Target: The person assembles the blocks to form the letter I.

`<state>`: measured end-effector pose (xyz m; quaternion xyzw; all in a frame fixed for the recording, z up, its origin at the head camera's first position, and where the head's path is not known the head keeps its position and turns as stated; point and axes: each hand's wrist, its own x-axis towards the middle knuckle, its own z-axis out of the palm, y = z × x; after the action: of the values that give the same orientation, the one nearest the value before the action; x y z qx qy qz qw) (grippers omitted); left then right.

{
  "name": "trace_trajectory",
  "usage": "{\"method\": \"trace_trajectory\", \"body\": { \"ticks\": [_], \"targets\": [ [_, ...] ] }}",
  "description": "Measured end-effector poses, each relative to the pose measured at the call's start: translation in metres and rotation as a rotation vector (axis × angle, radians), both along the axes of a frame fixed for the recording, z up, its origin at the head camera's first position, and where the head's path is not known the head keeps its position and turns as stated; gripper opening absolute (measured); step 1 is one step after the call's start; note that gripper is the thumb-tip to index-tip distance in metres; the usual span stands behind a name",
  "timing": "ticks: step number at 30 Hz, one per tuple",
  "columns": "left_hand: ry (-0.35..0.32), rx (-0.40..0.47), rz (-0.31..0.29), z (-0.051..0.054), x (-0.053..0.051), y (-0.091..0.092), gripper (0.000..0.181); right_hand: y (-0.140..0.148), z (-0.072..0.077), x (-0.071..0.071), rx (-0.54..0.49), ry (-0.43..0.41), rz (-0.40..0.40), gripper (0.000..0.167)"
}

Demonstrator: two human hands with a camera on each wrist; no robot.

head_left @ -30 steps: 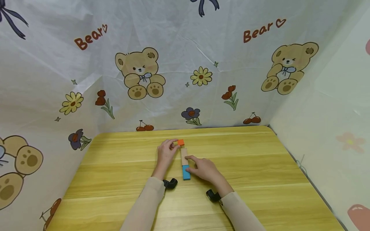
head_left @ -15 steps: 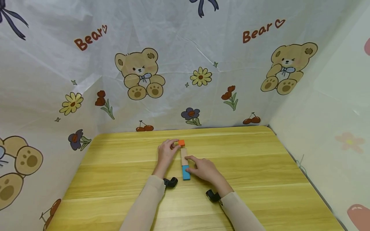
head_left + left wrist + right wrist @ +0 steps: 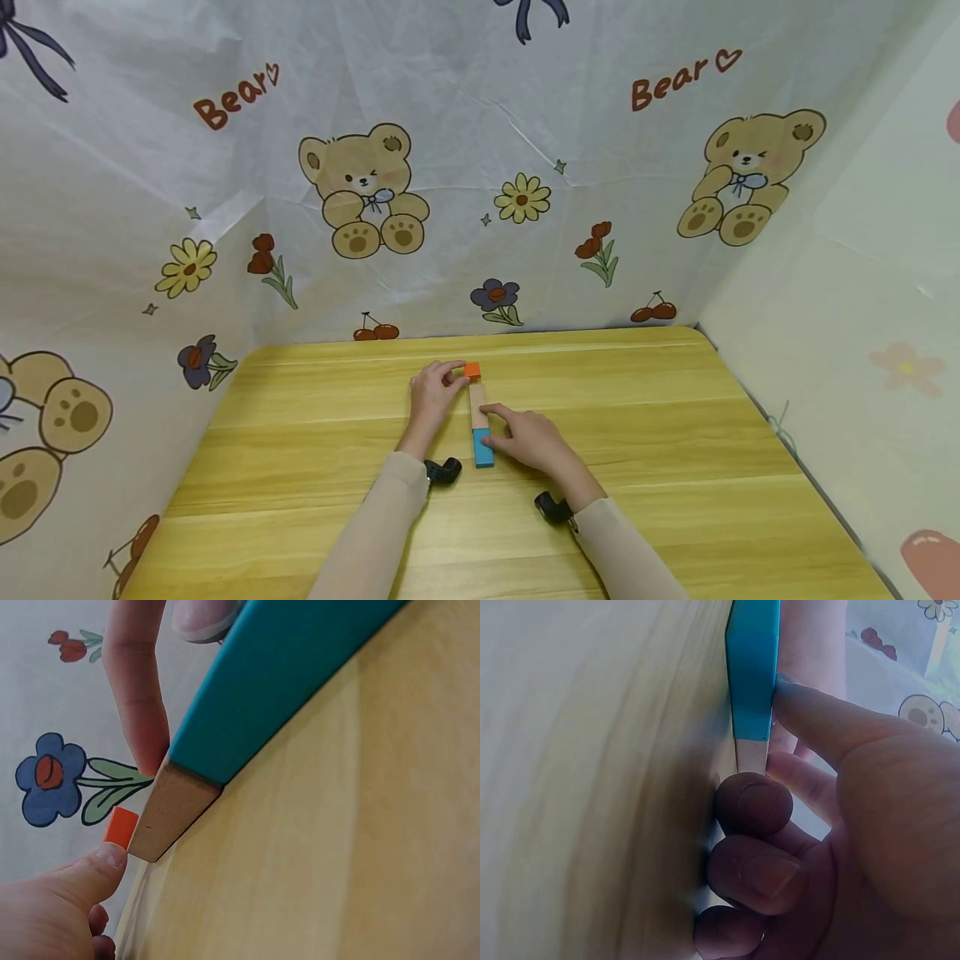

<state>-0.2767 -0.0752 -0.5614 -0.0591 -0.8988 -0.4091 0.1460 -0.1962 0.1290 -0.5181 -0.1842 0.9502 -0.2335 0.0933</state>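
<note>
My left hand (image 3: 433, 393) pinches a small orange block (image 3: 472, 370) between thumb and index finger, near the table's far side. Just nearer lies a plain wooden block (image 3: 477, 400), end to end with a blue block (image 3: 483, 454); together they form a straight row. A narrow gap parts the orange block from the wooden one. My right hand (image 3: 534, 442) rests its index fingertip on the wooden block and its thumb on the blue block (image 3: 751, 675). In the right wrist view its other fingers (image 3: 754, 804) are curled beside the row. The left wrist view shows the left thumb against the orange block (image 3: 120, 827).
The blocks lie on a yellow wood-grain table (image 3: 645, 400). Behind it hangs a white cloth (image 3: 450, 108) printed with bears and flowers, and a pale wall (image 3: 847, 275) stands at the right. A black wrist camera (image 3: 444, 472) sits on the left wrist, another (image 3: 552, 508) on the right.
The orange block has shifted slightly to the right with the left fingers on it. The right hand, the wooden block and the blue block have stayed in place.
</note>
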Motion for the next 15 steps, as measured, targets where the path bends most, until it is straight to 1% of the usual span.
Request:
{"method": "trace_trajectory", "body": {
  "ticks": [3, 10, 15],
  "targets": [
    [0.003, -0.008, -0.001, 0.0010, 0.0000, 0.0003, 0.029, -0.0002, 0.0001, -0.0001, 0.000, -0.002, -0.001, 0.056],
    [-0.014, -0.077, 0.011, 0.0010, -0.0008, 0.0016, 0.030, -0.0003, 0.0001, -0.0007, 0.011, 0.003, -0.004, 0.057],
    [-0.018, -0.102, 0.017, 0.0011, -0.0012, 0.0023, 0.030, -0.0001, 0.0001, -0.0007, 0.006, 0.005, -0.007, 0.056]
  ]
}}
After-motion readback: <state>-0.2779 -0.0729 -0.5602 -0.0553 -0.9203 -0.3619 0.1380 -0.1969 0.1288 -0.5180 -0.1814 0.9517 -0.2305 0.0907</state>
